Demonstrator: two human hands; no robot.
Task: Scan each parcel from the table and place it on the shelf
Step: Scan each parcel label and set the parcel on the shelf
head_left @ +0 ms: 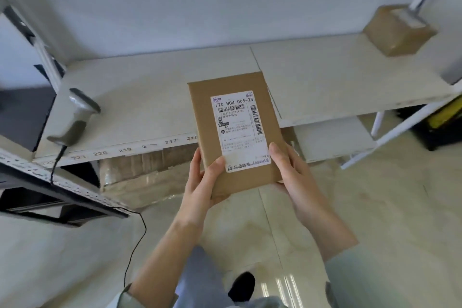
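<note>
A flat brown cardboard parcel (235, 130) with a white shipping label facing up is held in front of me, over the front edge of the white shelf (140, 97). My left hand (202, 180) grips its lower left corner, thumb on top. My right hand (290, 172) grips its lower right edge, thumb lying on the label. A grey handheld barcode scanner (76, 117) stands on the shelf at the left, its black cable hanging down to the floor.
Another taped brown box (397, 30) sits at the shelf's far right beside a white upright. A large wrapped carton (145, 175) lies on the lower level. The shelf's front edge carries numbered tags. A dark metal rack (57, 187) is at the left, a yellow-and-black case (442, 120) at the right.
</note>
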